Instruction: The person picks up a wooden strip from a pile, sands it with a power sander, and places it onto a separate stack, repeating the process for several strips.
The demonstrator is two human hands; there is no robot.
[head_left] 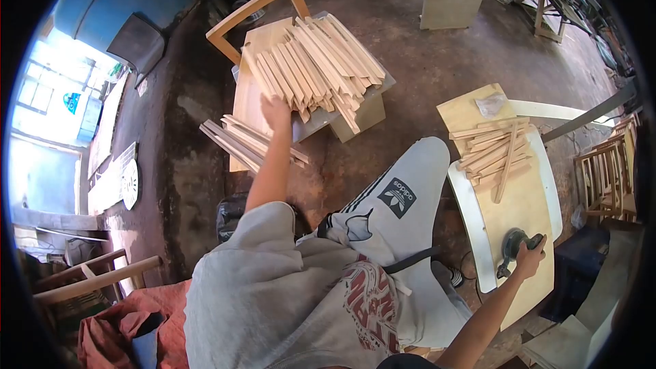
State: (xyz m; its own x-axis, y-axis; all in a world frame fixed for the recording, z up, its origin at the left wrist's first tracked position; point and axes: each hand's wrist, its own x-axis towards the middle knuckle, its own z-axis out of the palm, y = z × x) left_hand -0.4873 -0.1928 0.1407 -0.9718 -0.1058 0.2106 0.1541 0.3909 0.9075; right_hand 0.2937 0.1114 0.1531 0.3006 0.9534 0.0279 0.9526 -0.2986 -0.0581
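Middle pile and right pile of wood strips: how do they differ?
The middle pile is larger than the right pile. The middle pile's strips run mostly alongside one another; the right pile has one laid across the rest. The left hand is at the middle pile, away from the right pile. Both are pale.

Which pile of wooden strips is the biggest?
The large pile just beyond the left hand, with far more strips than the small bundle or the right-side pile.

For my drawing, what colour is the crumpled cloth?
The cloth is mostly red; head view shows it.
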